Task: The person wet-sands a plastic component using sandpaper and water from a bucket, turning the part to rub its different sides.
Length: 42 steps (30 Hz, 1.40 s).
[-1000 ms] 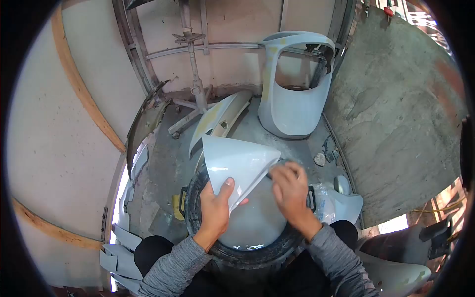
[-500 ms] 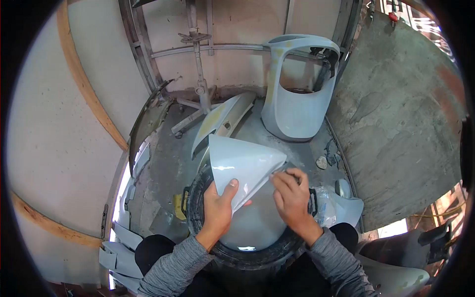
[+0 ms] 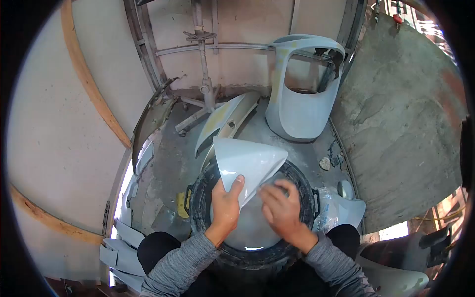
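My left hand (image 3: 225, 207) grips a glossy white, roughly triangular body panel (image 3: 250, 159) by its lower left side, thumb on the front face and fingers behind. The panel is tilted above a round black tub (image 3: 199, 200) of cloudy grey water (image 3: 253, 228). Close to the panel's lower right edge is my right hand (image 3: 283, 205), its fingers pinched together and smeared by motion. Whatever those fingers hold, if anything, is hidden.
Behind the tub, a curved panel with yellowish patches (image 3: 222, 119) lies on the floor. A large white frame-shaped panel (image 3: 304, 116) stands at the back right, near a metal stand (image 3: 204, 74). Plastic wrap (image 3: 326, 210) and a yellow object (image 3: 182, 205) flank the tub.
My right hand has slid down and left along the panel's lower right edge. My left hand still holds the panel. The whole view has shifted slightly.
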Each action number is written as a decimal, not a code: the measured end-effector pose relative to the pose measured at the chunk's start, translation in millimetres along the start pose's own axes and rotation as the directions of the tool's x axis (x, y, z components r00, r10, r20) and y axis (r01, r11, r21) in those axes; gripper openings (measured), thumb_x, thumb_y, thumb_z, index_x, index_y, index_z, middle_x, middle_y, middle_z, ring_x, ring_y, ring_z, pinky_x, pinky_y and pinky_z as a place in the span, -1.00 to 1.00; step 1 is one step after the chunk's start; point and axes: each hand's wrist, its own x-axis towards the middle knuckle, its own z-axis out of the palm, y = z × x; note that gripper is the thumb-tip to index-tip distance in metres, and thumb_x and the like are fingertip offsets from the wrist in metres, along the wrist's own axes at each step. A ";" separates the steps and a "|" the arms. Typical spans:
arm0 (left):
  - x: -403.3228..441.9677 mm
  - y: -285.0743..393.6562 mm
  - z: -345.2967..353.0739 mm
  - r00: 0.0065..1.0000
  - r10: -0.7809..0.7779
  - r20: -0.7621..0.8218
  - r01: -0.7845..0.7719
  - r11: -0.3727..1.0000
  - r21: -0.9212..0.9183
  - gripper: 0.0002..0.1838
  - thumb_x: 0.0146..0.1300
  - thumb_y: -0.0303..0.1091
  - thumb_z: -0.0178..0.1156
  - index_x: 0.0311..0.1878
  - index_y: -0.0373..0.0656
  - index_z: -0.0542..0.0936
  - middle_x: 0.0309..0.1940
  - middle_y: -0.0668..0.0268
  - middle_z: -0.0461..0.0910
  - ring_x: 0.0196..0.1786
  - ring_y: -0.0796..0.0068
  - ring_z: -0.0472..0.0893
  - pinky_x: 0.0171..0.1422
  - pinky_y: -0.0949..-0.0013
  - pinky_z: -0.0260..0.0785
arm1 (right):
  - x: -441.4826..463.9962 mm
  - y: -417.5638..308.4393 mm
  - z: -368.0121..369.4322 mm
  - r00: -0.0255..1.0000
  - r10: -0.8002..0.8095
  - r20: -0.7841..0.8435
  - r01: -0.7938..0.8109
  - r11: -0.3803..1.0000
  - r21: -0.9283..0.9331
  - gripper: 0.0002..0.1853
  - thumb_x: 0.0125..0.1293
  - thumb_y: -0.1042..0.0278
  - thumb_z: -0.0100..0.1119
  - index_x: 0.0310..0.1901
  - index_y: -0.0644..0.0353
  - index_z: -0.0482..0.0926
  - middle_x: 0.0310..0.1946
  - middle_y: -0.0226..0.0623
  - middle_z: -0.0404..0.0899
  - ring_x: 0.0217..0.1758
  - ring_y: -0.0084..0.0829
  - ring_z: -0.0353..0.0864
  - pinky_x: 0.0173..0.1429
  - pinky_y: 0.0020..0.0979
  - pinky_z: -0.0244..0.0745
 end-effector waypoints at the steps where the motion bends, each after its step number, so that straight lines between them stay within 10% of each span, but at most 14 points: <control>1: 0.1 1.0 0.0 1.000 0.006 -0.003 -0.006 1.000 0.000 -0.65 0.47 -0.34 0.20 0.17 -0.40 0.53 0.02 0.18 0.65 0.00 0.45 0.62 0.12 0.34 0.50 | 1.9 2.4 -0.1 1.000 -0.006 -0.002 0.006 1.000 0.003 -0.61 0.02 0.57 0.27 -0.04 0.23 0.70 -0.07 -0.23 0.69 0.08 -0.06 0.55 0.27 -0.08 0.41; 42: -3.2 2.5 -5.9 0.993 -0.083 -0.079 0.087 0.995 0.052 -0.65 0.44 -0.33 0.23 0.15 -0.38 0.58 0.00 0.19 0.67 0.00 0.47 0.60 0.16 0.34 0.42 | -0.9 -9.3 -0.3 0.996 -0.069 0.051 0.067 0.997 0.041 -0.64 -0.02 0.54 0.32 -0.09 0.19 0.73 -0.04 -0.31 0.71 0.07 -0.10 0.58 0.23 -0.07 0.47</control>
